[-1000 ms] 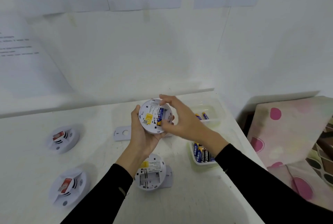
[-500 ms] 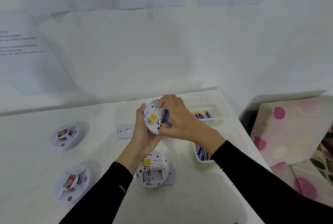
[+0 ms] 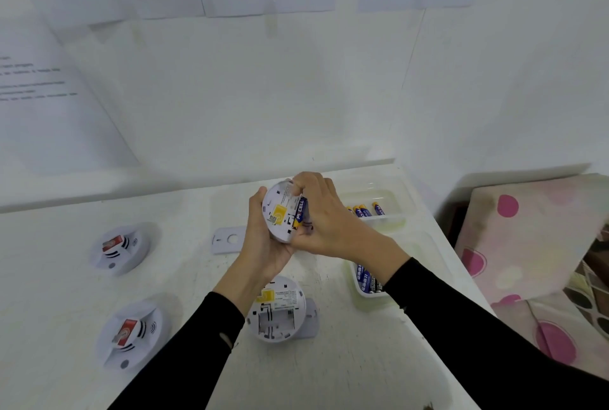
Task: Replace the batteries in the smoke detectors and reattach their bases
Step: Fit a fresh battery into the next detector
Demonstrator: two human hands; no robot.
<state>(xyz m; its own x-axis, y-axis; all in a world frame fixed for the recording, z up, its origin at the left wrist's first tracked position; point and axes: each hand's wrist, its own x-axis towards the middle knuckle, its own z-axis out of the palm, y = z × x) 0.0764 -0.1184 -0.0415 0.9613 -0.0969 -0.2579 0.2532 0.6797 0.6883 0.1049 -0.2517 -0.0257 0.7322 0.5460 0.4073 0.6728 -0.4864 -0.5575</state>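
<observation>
My left hand (image 3: 263,244) grips a white round smoke detector (image 3: 280,215) from behind, its back with a yellow sticker turned toward me. A blue battery (image 3: 301,211) sits in its compartment. My right hand (image 3: 326,218) curls over the detector's right side, fingers on the battery area. Below my hands, a second detector (image 3: 276,309) lies on the table, back up, its battery bay open. A flat white base plate (image 3: 229,239) lies left of my hands.
Two more detectors (image 3: 120,249) (image 3: 131,332) with red tags rest face up at the left of the white table (image 3: 346,360). A clear tray (image 3: 379,211) with batteries is at the back right; another tray (image 3: 362,281) with batteries is under my right forearm. Patterned cloth (image 3: 527,244) lies right.
The detector has tilted so its back faces more to the left, and my right hand has closed further over its battery side. Both hands stay above the same spot on the table.
</observation>
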